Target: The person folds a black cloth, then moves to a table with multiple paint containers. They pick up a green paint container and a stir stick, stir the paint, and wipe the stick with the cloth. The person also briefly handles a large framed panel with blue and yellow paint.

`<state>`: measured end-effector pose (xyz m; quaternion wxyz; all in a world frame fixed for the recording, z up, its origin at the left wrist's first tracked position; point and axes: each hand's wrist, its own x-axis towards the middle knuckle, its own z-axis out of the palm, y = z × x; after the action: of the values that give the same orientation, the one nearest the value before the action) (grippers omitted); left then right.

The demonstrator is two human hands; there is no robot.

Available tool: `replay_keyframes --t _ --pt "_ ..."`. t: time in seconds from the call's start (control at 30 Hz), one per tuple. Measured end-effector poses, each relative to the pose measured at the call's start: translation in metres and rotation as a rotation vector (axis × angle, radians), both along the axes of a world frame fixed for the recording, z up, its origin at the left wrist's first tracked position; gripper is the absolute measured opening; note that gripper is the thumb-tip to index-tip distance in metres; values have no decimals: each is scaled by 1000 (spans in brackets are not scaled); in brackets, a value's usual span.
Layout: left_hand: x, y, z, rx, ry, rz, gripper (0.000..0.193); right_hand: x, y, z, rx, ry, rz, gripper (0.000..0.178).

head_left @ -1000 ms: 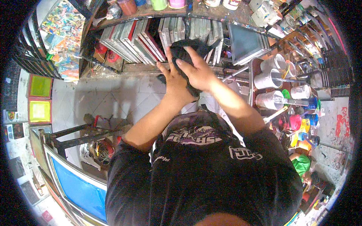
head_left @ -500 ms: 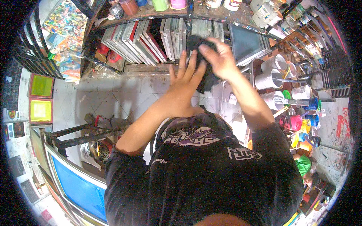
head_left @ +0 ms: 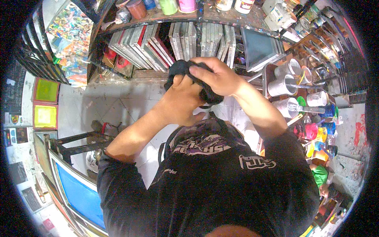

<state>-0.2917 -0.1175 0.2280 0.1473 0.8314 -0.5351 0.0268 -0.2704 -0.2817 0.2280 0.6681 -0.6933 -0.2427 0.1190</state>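
A crumpled black cloth [head_left: 179, 68] is bunched up in front of my chest, between my two hands. My right hand [head_left: 221, 77] grips it from the right, thumb on top and fingers folded over the far side. Bent into the cloth from the left are the fingers of my left hand [head_left: 183, 98], with the cloth lying around them and partly hiding their tips. The left thumb sticks out below, off the cloth.
Several thin framed panels [head_left: 130, 45] stand upright in the shelf [head_left: 260, 17] ahead, with paint pots [head_left: 168, 5] above them. White tubs [head_left: 282, 85] and coloured bottles crowd the right. At lower left leans a blue framed screen [head_left: 77, 193], near a dark metal frame [head_left: 79, 138].
The cloth has come nearer and to the left, and is more bunched. My left fingers, spread before, are now bent into it. My right hand has moved left and nearer with the cloth.
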Motion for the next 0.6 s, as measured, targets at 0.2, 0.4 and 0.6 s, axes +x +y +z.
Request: replay_keyframes --t 0.2,0.4,0.6 --pt "2 -6 3 23 29 25 42 7 4 -3 99 92 -45 22" --pt "4 -7 -1 52 -28 24 45 12 7 -9 225 331 -37 21" --pt "4 -5 -6 191 16 -25 43 15 7 -16 171 529 -5 17"
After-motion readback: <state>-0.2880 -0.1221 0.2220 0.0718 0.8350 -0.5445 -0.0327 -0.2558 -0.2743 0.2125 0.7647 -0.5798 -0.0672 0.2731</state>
